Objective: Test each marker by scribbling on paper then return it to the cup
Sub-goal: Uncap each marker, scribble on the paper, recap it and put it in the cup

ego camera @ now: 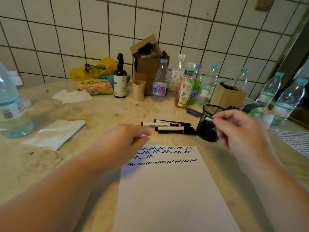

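Note:
A white sheet of paper [168, 190] lies in front of me, with rows of black scribbles across its top. Beyond it several black and white markers [167, 126] lie side by side on the counter. To their right stands a black mesh cup [209, 129]. My right hand [237, 129] pinches a black marker [195, 113] that points left, blurred, over the cup's rim. My left hand [122, 143] hovers over the paper's top left corner with fingers loosely curled and nothing in it.
Plastic bottles [159, 82], a brown spray bottle [120, 77], a beige cup [138, 90] and cardboard boxes [228, 96] crowd the back by the tiled wall. A large water bottle [11, 104] and a folded white cloth [55, 133] lie left. Another scribbled sheet [296, 141] lies right.

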A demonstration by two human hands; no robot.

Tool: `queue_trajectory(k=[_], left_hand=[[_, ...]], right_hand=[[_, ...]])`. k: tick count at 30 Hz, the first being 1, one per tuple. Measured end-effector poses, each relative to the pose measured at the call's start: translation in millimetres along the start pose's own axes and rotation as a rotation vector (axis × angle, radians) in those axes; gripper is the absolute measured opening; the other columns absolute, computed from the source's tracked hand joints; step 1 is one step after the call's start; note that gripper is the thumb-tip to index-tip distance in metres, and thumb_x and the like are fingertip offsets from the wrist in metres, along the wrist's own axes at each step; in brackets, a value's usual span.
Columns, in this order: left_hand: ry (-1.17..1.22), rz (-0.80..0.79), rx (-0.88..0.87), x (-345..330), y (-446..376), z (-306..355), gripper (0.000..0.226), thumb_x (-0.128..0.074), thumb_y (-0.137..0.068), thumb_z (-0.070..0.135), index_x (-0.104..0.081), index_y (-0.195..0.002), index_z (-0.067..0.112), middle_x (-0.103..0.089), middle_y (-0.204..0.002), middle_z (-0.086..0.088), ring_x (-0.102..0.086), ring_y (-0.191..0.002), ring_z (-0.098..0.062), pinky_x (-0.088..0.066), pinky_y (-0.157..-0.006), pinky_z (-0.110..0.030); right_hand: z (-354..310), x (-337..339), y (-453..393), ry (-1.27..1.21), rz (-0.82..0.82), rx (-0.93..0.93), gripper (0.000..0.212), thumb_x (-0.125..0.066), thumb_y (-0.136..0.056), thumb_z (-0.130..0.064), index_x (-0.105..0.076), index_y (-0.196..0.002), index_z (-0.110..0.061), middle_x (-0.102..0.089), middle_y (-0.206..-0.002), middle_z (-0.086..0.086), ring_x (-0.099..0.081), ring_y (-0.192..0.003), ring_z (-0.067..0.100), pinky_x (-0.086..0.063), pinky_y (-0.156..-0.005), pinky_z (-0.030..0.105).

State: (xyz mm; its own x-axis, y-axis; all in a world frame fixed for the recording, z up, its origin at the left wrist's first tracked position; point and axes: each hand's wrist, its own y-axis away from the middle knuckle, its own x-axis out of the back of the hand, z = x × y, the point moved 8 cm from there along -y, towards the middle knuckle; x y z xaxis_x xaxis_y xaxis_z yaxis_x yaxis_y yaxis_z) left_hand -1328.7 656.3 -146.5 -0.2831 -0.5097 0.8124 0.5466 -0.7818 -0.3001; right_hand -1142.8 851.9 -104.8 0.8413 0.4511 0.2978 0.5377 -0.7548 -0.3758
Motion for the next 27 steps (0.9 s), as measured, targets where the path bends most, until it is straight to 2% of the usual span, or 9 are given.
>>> queue_trajectory(k=[4,6,8,14,17,20,23,25,27], left_hand=[[-0.017,0.004,-0.013,1,2,1,0.022,-0.052,-0.098,0.038,-0.066,-0.114,0.04,-0.062,-0.08,0.026,-0.056,-0.077,0.011,-0.037,-0.06,-0.006],[-0.029,-0.011,-0.039,-2,3,4,0.021,-0.052,-0.097,0.038,-0.067,-0.112,0.038,-0.058,-0.078,0.03,-0.054,-0.078,0.014,-0.038,-0.059,-0.006],[-0.04,-0.022,-0.062,-4,3,6,0.021,-0.052,-0.097,0.038,-0.068,-0.112,0.037,-0.056,-0.078,0.033,-0.054,-0.078,0.015,-0.038,-0.06,-0.006],[-0.055,-0.035,-0.065,-6,3,4,0.022,-0.051,-0.098,0.036,-0.069,-0.111,0.037,-0.058,-0.077,0.031,-0.055,-0.078,0.013,-0.038,-0.059,-0.007],[-0.073,-0.042,-0.057,-8,2,0,0.021,-0.051,-0.098,0.037,-0.069,-0.11,0.037,-0.061,-0.083,0.03,-0.056,-0.08,0.012,-0.04,-0.062,-0.007],[-0.081,-0.046,-0.041,-9,1,-3,0.021,-0.051,-0.098,0.039,-0.069,-0.108,0.037,-0.063,-0.084,0.027,-0.057,-0.078,0.008,-0.041,-0.062,-0.009],[-0.105,-0.054,-0.003,-11,-1,-7,0.02,-0.05,-0.098,0.038,-0.068,-0.107,0.037,-0.065,-0.087,0.023,-0.058,-0.078,0.005,-0.045,-0.064,-0.012],[-0.123,-0.046,0.035,-12,-3,-12,0.019,-0.05,-0.098,0.036,-0.067,-0.106,0.038,-0.065,-0.087,0.021,-0.058,-0.077,0.004,-0.044,-0.062,-0.014],[-0.137,-0.04,0.081,-12,-6,-18,0.02,-0.05,-0.098,0.033,-0.067,-0.106,0.039,-0.065,-0.09,0.02,-0.057,-0.077,0.003,-0.042,-0.061,-0.014]], right_hand=[[-3,27,-24,0.082,0.115,-0.058,0.022,-0.053,-0.095,-0.011,-0.07,-0.092,-0.023,-0.061,-0.069,0.003,-0.054,-0.059,0.019,-0.045,-0.056,0.038],[-9,36,-32,0.251,0.175,-0.032,0.018,-0.054,-0.091,-0.021,-0.069,-0.09,-0.031,-0.067,-0.074,-0.003,-0.063,-0.069,0.02,-0.054,-0.068,0.048],[-17,38,-38,0.431,0.18,-0.023,0.011,-0.056,-0.091,-0.028,-0.066,-0.09,-0.033,-0.071,-0.078,-0.007,-0.067,-0.08,0.017,-0.057,-0.079,0.051],[-23,31,-60,0.58,0.098,-0.081,0.005,-0.062,-0.089,-0.031,-0.067,-0.086,-0.029,-0.073,-0.068,-0.008,-0.065,-0.074,0.012,-0.056,-0.078,0.04],[-19,34,-66,0.526,0.111,-0.104,0.012,-0.066,-0.089,-0.04,-0.066,-0.093,-0.029,-0.073,-0.065,-0.007,-0.065,-0.072,0.011,-0.057,-0.08,0.043],[-26,39,-63,0.465,0.204,-0.008,0.018,-0.064,-0.093,-0.042,-0.064,-0.107,-0.031,-0.067,-0.07,-0.009,-0.059,-0.069,0.005,-0.049,-0.064,0.03],[-42,36,-46,0.343,0.345,0.206,0.01,-0.063,-0.094,-0.034,-0.065,-0.102,-0.029,-0.057,-0.059,-0.011,-0.051,-0.055,0.007,-0.051,-0.061,0.028],[-46,10,-37,0.373,0.233,0.329,0.003,-0.065,-0.094,-0.028,-0.066,-0.097,-0.029,-0.058,-0.059,-0.009,-0.048,-0.049,0.006,-0.048,-0.053,0.02],[-36,-31,-35,0.537,-0.016,0.353,0.007,-0.065,-0.095,-0.022,-0.069,-0.099,-0.027,-0.062,-0.076,-0.013,-0.053,-0.06,0.002,-0.044,-0.057,0.017]])
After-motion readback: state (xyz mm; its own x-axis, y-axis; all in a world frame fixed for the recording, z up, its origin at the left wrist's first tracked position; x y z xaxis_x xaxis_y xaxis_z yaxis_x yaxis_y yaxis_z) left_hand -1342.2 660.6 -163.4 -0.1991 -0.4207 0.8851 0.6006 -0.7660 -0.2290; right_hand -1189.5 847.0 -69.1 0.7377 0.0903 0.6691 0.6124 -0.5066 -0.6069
